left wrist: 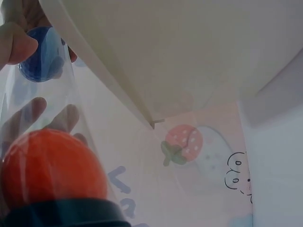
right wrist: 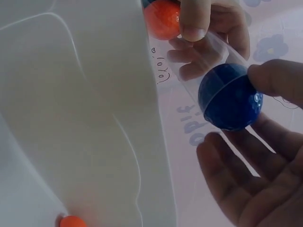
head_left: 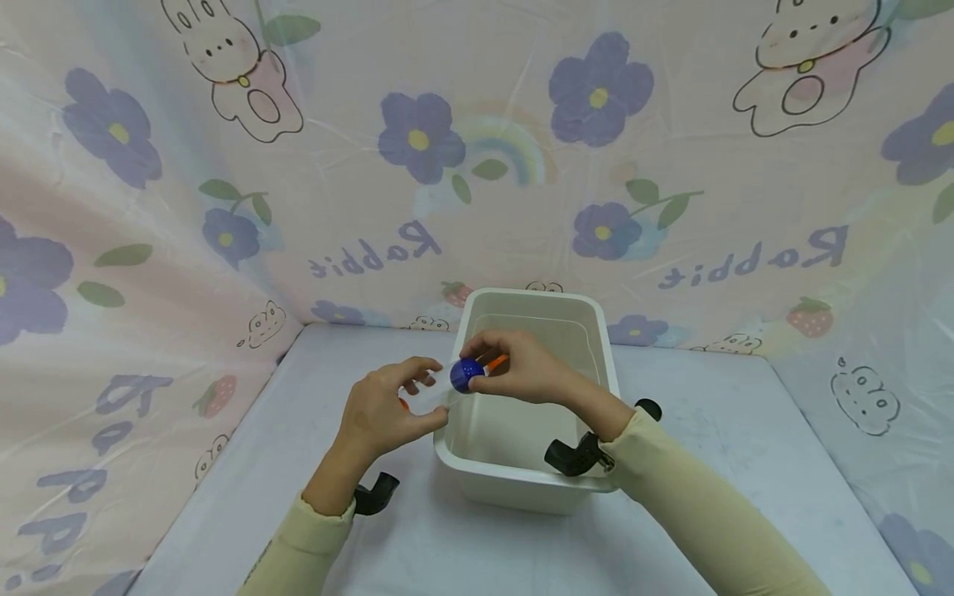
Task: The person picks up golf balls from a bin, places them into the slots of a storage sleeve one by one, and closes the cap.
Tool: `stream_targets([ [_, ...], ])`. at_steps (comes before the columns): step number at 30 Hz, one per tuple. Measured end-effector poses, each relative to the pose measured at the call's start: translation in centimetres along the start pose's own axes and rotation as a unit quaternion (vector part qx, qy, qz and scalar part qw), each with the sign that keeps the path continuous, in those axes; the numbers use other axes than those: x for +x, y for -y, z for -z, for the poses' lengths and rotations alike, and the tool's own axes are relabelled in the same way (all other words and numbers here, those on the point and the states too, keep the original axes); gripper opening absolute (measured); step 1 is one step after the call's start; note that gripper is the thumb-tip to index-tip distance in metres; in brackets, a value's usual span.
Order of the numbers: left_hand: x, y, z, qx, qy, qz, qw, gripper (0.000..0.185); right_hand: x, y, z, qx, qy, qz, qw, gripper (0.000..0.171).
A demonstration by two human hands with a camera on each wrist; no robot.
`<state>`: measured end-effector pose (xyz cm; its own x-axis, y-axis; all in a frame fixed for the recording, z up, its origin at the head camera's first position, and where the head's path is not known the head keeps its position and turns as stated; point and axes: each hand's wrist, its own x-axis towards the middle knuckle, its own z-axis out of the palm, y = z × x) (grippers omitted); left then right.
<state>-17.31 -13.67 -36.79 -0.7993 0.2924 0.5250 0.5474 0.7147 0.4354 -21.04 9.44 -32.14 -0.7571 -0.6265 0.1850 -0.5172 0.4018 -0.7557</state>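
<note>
Step in hand looks like seating the blue ball (head_left: 466, 375) in the mouth of a clear tube (right wrist: 201, 64): the ball sits at the tube's near-bin end, seemingly part way inside the rim. Left hand (head_left: 383, 410) curled about the tube, thumb on one side, fingers on the other; right hand (head_left: 522, 368) pinching the blue ball between thumb and fingertips. An orange ball (left wrist: 54, 168) lies inside the tube toward the left wrist, apart from the blue one. Next move, as I judge it, calls for a steady tube and a straight push, thumb and fingers clearing the rim as the ball enters. Around: a white bin (head_left: 514, 490) on the white tabletop (head_left: 298, 439), below the hands; a second orange ball (right wrist: 73, 222) low in the right wrist view, cut by the frame, apparently in a bin corner. Flower-and-rabbit curtain (head_left: 507, 232) behind. In the way: little beyond the right fingers crowding the tube mouth and the bin's left rim close beneath. Tube edges faint; exact depth of the ball uncertain.
</note>
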Motion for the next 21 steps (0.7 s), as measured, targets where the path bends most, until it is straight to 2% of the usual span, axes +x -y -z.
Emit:
stream_targets([
  [12, 0.16, -0.24, 0.01, 0.009, 0.002, 0.001, 1.0000, 0.045, -0.30, -0.03, 0.14, -0.021, -0.004, -0.003, 1.000, 0.031],
  [21, 0.13, -0.47, -0.14, -0.015, 0.014, 0.013, 0.9997, 0.046, -0.41, -0.26, 0.93, -0.027, 0.005, 0.009, 1.000, 0.037],
])
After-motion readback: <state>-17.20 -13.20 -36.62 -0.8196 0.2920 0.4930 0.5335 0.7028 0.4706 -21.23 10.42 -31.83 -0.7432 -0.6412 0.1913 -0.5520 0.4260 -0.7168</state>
